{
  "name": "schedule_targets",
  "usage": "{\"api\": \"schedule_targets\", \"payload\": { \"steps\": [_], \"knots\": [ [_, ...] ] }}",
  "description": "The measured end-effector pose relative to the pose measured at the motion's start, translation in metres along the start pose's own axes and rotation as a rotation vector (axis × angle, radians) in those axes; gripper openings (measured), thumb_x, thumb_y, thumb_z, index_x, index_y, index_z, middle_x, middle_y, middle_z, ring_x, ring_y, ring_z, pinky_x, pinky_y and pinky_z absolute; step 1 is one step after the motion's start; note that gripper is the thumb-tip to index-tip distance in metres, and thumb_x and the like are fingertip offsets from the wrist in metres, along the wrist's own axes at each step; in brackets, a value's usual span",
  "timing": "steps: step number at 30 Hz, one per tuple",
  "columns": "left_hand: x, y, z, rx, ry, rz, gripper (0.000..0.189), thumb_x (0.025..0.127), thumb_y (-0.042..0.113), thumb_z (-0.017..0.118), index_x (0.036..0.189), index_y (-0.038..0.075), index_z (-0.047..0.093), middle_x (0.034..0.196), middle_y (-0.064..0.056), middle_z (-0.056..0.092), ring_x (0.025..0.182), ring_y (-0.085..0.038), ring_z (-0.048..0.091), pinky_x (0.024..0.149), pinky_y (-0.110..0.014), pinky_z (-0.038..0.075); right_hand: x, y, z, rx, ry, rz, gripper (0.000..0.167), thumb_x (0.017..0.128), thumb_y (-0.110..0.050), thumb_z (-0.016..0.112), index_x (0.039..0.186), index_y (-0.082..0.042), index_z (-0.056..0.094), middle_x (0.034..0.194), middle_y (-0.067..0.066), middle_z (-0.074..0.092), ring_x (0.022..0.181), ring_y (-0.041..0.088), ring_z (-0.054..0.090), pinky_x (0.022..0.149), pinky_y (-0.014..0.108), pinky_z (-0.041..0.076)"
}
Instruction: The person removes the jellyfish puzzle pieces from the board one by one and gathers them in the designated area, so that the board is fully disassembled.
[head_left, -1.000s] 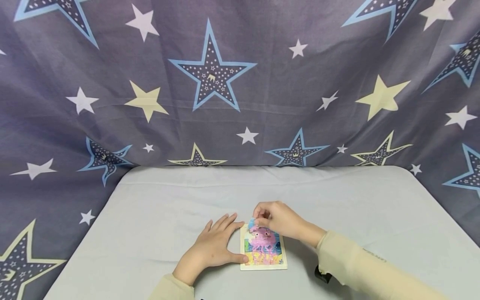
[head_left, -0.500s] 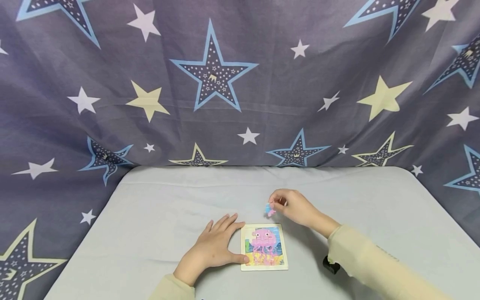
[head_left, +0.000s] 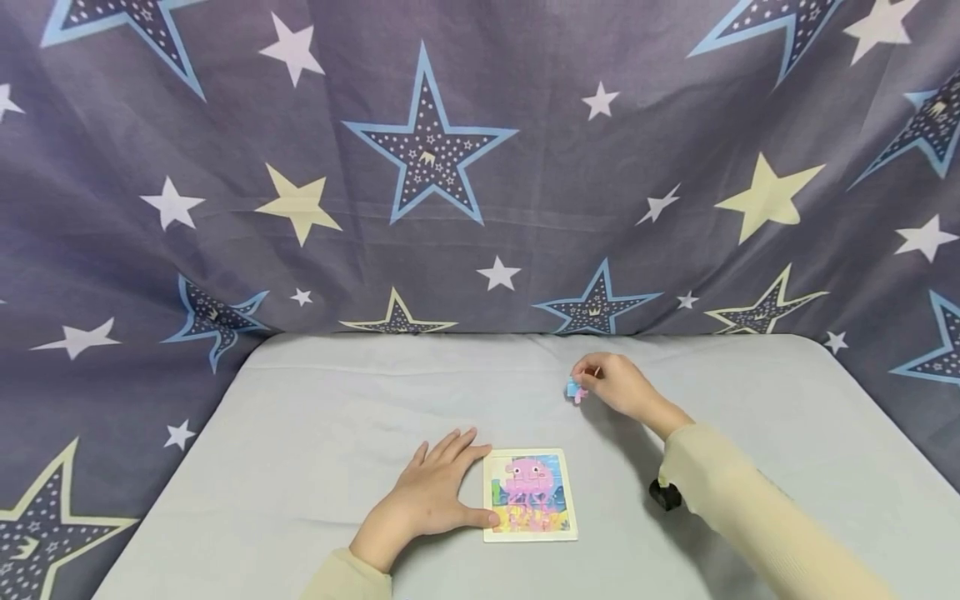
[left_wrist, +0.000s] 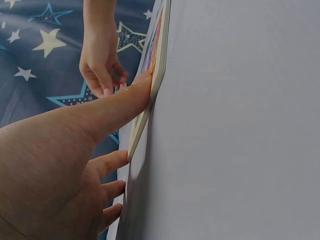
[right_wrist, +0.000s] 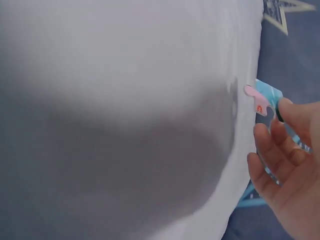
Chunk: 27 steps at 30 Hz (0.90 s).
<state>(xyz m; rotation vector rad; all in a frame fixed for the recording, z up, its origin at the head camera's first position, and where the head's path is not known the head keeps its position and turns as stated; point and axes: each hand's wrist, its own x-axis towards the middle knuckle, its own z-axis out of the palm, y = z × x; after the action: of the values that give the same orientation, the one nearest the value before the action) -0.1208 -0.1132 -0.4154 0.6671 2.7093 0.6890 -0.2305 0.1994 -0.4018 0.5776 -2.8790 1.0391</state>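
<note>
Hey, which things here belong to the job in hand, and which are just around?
Job:
framed puzzle, left hand touching its edge
puzzle piece, pinched in the right hand

Just around:
starry cloth behind
pale covering under the puzzle
black object at the right sleeve

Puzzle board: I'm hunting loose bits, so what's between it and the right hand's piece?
In the head view, bare cloth lies between the puzzle board and the piece the right hand pinches.
</note>
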Motion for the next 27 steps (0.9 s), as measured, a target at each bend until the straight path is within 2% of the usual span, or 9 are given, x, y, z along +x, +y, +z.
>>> {"api": "schedule_targets", "payload": {
  "steps": [7, 17, 24, 27],
  "knots": [
    [0.0, 0.001, 0.0, -0.008, -0.002, 0.002, 0.096, 0.073, 0.067, 0.074, 0.149, 0.016, 0.044, 0.161, -0.009, 0.026, 0.149, -0.032, 0.019, 0.115, -0.066, 0.01, 0.009, 0.012, -0.003, 0.018, -0.026, 0.072, 0.008, 0.094, -0.009, 0.066, 0.094, -0.005, 0.073, 0.08, 0.003, 0.067, 0.072, 0.016, 0.057, 0.068, 0.032, 0.048],
    [0.0, -0.001, 0.001, -0.004, -0.009, 0.002, 0.096, 0.073, 0.068, 0.073, 0.149, 0.017, 0.044, 0.161, -0.008, 0.027, 0.149, -0.032, 0.019, 0.115, -0.066, 0.01, 0.007, 0.019, 0.006, -0.063, -0.03, 0.073, 0.005, 0.092, -0.008, 0.069, 0.092, -0.005, 0.072, 0.082, 0.001, 0.068, 0.074, 0.015, 0.058, 0.075, 0.039, 0.051],
    [-0.001, 0.001, -0.001, -0.001, -0.006, 0.006, 0.095, 0.074, 0.067, 0.074, 0.149, 0.016, 0.044, 0.161, -0.009, 0.027, 0.148, -0.033, 0.019, 0.115, -0.066, 0.01, 0.006, 0.02, 0.007, -0.038, -0.045, 0.125, 0.005, 0.093, -0.008, 0.068, 0.096, -0.005, 0.071, 0.084, 0.002, 0.069, 0.072, 0.014, 0.059, 0.072, 0.036, 0.05],
    [-0.002, 0.002, -0.001, 0.0, 0.0, 0.008, 0.095, 0.074, 0.066, 0.074, 0.149, 0.015, 0.045, 0.161, -0.01, 0.028, 0.148, -0.033, 0.02, 0.115, -0.066, 0.011, 0.007, 0.019, 0.008, -0.036, -0.053, 0.108, 0.005, 0.093, -0.006, 0.068, 0.096, -0.003, 0.071, 0.084, 0.003, 0.066, 0.071, 0.014, 0.058, 0.07, 0.035, 0.049]
  ]
}}
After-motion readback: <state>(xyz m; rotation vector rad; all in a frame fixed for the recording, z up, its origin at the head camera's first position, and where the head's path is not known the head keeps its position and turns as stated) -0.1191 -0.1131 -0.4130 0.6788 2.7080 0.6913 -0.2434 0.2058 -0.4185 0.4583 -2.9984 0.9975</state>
